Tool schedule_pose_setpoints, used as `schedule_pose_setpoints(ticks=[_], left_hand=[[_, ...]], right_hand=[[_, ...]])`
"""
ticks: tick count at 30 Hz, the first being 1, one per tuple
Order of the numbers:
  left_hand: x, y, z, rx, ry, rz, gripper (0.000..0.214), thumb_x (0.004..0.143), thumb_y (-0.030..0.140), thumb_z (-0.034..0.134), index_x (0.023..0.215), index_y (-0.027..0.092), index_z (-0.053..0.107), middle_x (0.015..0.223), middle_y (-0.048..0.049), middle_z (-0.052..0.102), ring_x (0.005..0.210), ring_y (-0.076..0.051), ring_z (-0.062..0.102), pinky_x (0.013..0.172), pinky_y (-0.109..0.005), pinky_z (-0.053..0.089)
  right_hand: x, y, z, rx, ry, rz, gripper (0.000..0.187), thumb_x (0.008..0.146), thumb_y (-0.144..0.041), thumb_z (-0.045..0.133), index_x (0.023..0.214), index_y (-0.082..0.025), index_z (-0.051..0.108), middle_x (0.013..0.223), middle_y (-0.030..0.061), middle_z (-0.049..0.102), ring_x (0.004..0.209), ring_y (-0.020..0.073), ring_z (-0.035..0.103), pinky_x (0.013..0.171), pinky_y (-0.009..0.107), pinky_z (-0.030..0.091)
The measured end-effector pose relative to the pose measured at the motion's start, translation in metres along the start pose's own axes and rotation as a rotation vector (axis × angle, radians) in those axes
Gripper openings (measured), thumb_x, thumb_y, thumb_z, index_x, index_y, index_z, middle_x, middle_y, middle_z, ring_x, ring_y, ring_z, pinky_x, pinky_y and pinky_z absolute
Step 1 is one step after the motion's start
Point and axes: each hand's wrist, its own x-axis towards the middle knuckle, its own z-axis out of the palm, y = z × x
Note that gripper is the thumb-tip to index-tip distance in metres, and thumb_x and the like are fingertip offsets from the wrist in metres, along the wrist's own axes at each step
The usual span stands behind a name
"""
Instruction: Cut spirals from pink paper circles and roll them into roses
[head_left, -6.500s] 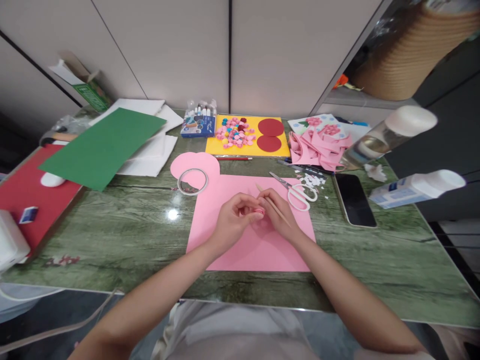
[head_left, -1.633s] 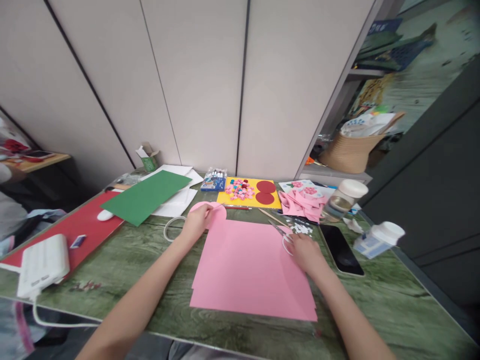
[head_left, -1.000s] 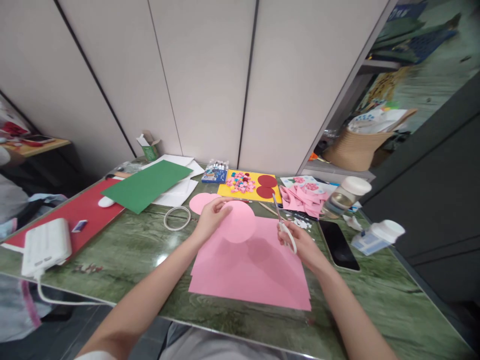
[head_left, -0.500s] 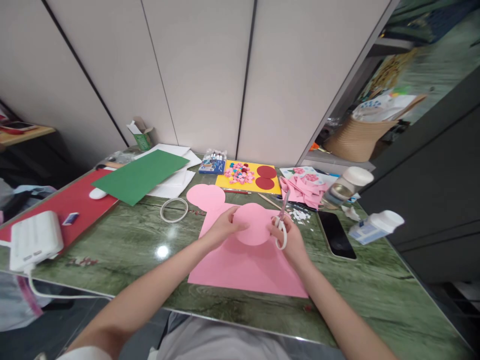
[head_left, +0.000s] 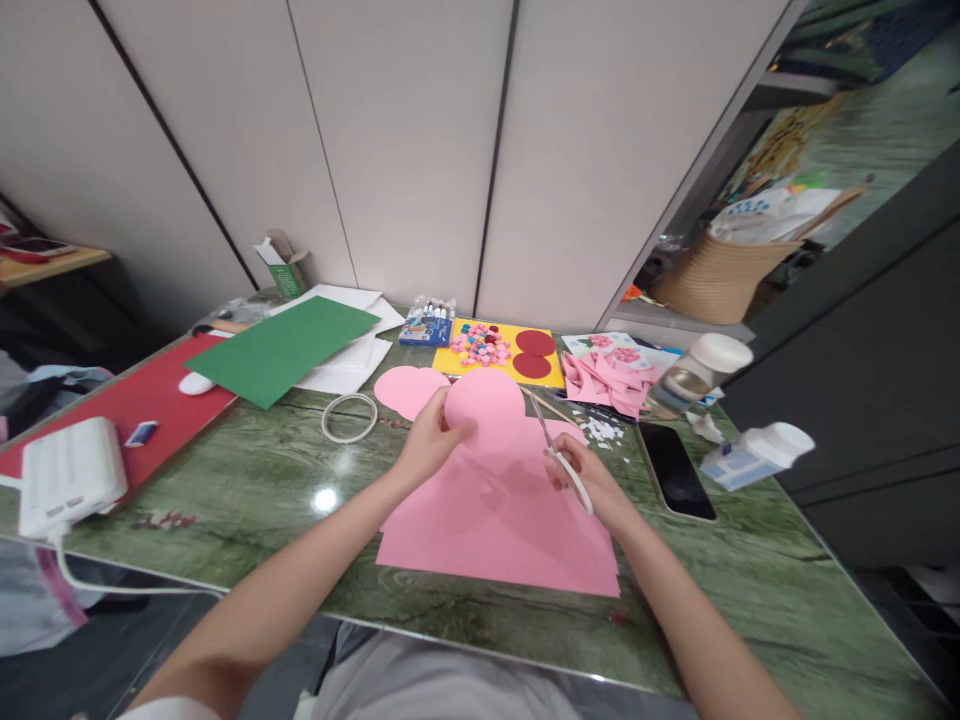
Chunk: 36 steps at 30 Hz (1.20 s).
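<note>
My left hand [head_left: 433,440] pinches the left edge of a round pink paper disc [head_left: 487,405], held raised above the pink paper sheets [head_left: 495,530]. White-handled scissors [head_left: 571,478] are in my right hand [head_left: 589,482], their blades pointing up and to the left, apart from the disc. More pink paper discs [head_left: 409,390] overlap on the table just beyond my left hand. The pink sheets lie flat below both hands, near the table's front edge.
A tape ring [head_left: 349,418] and green paper [head_left: 285,345] lie to the left. Behind are yellow paper [head_left: 499,372] with small pieces and dark red circles, then pink scraps [head_left: 607,380]. A phone [head_left: 675,470] and white-capped bottles [head_left: 757,455] stand right, a power bank [head_left: 71,480] far left.
My left hand has moved the disc up and slightly left. My right hand has let go of the disc's right edge and turned the scissors so the blades point left.
</note>
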Motion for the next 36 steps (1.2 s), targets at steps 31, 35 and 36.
schedule_pose_setpoints(ticks=[31, 35, 36], left_hand=[[-0.013, -0.006, 0.016, 0.025, -0.251, -0.164, 0.033, 0.066, 0.033, 0.065, 0.093, 0.017, 0.056, 0.105, -0.0092, 0.057, 0.098, -0.019, 0.055, 0.082, -0.036, 0.046], [-0.018, 0.003, 0.023, -0.224, -0.334, -0.277, 0.053, 0.064, 0.028, 0.067, 0.112, 0.017, 0.046, 0.113, -0.0115, 0.054, 0.099, -0.02, 0.055, 0.077, -0.033, 0.049], [-0.019, 0.004, 0.024, -0.229, -0.33, -0.285, 0.052, 0.064, 0.027, 0.068, 0.111, 0.017, 0.046, 0.109, -0.0108, 0.056, 0.094, -0.019, 0.057, 0.073, -0.032, 0.05]], right_hand=[[0.004, 0.006, -0.028, 0.055, 0.457, -0.146, 0.03, 0.062, -0.035, 0.069, 0.077, -0.022, 0.046, 0.065, -0.0027, 0.046, 0.055, 0.0112, 0.045, 0.053, 0.025, 0.04], [0.0, 0.0, -0.006, 0.076, 0.338, -0.106, 0.03, 0.062, -0.031, 0.071, 0.075, -0.022, 0.046, 0.063, -0.0039, 0.044, 0.056, 0.0108, 0.044, 0.053, 0.024, 0.038], [0.0, 0.0, -0.004, 0.075, 0.319, -0.093, 0.029, 0.061, -0.03, 0.071, 0.074, -0.022, 0.046, 0.062, -0.0044, 0.043, 0.055, 0.0104, 0.043, 0.053, 0.024, 0.037]])
